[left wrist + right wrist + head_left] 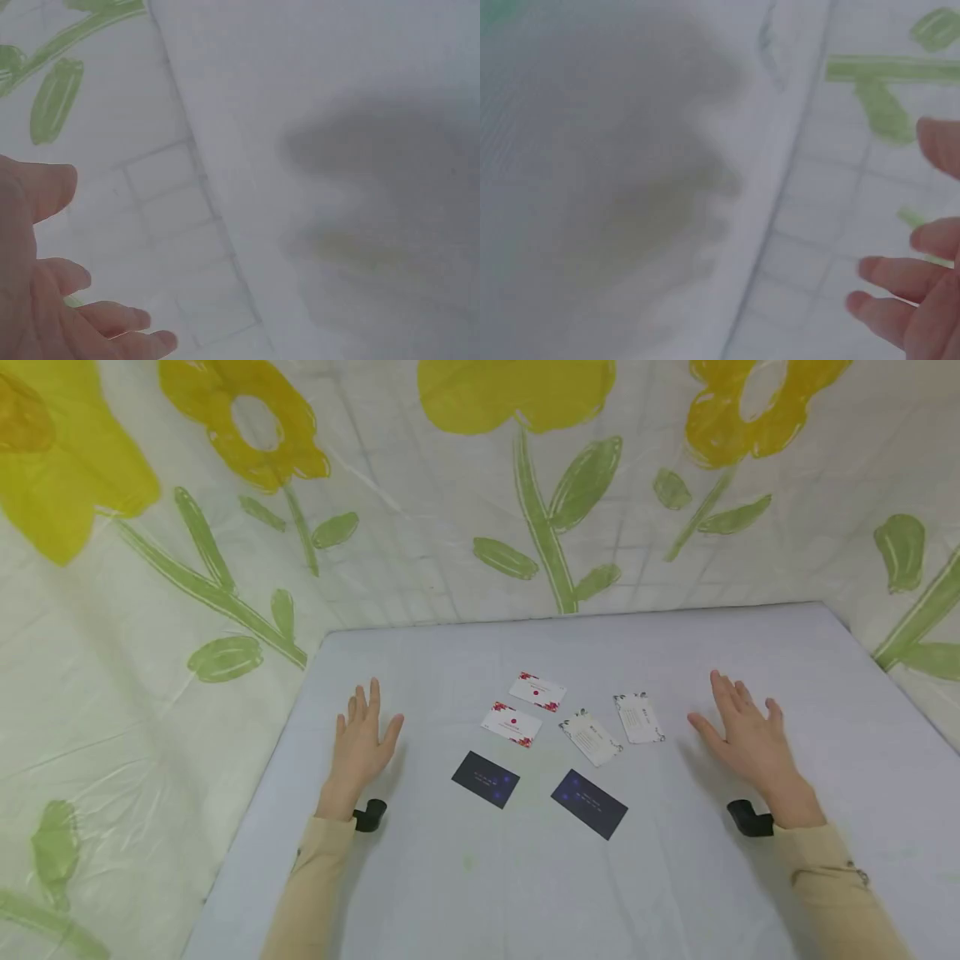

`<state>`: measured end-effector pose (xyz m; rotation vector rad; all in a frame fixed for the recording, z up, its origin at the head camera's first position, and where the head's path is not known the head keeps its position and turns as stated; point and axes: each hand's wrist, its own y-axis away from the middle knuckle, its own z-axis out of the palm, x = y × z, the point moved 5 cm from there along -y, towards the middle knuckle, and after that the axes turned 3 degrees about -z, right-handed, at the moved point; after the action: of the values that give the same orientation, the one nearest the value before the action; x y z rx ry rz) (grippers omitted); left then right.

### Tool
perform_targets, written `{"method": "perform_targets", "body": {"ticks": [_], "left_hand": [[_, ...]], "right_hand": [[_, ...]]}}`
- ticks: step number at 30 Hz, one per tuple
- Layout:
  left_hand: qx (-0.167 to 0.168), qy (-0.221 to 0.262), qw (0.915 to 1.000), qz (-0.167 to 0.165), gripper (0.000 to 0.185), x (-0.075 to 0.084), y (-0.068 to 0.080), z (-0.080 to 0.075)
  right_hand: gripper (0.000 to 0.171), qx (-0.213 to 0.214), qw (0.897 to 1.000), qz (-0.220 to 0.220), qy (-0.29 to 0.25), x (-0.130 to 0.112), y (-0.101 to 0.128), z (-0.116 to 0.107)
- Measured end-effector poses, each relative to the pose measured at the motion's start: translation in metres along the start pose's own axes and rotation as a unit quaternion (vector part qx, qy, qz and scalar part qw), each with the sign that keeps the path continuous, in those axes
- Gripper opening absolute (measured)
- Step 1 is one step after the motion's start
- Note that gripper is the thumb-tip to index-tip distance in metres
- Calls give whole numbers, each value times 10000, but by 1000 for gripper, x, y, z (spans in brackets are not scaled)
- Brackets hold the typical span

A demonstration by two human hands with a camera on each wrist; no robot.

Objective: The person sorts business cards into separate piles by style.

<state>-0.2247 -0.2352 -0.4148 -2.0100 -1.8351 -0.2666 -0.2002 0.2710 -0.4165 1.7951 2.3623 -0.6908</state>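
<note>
The left hand (362,739) is flat and spread out, fingers straight, holding nothing. The right hand (746,735) is flat and spread out too, also holding nothing. Both hands hover over the pale surface (675,893), one on each side of six small cards.

Near the left hand lies a dark card (485,779). A second dark card (589,803) lies beside it, closer to the middle. Behind them are two white cards with red flowers (512,724) (537,691). Nearest the right hand are two white cards with dark corners (639,718) (591,737). None of the cards touch the hands.

A cloth with yellow flowers (525,485) hangs behind the surface.
</note>
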Motion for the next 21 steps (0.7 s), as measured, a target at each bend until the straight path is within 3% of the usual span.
{"method": "perform_targets", "body": {"ticks": [5,8,10,13,17,21], "left_hand": [[-2,649,9969,451,54,23,5,-6],[-362,969,9918,747,40,40,7,-5],[-709,1168,9858,980,34,51,9,0],[-1237,1449,9728,1315,31,64,12,9],[-1754,1639,9559,1690,28,75,14,25],[-2060,1426,9495,1891,30,78,14,43]], "right_hand": [[39,1391,9876,-730,-27,-52,-6,-16],[26,1590,9812,-1032,-364,-85,-12,-15],[22,1330,9824,-1120,-689,-104,-15,-7],[22,547,9850,-1100,-1209,-132,-20,14],[23,-480,9760,-1068,-1836,-165,-23,48],[28,-1270,9684,-838,-1975,-189,-24,82]]}}
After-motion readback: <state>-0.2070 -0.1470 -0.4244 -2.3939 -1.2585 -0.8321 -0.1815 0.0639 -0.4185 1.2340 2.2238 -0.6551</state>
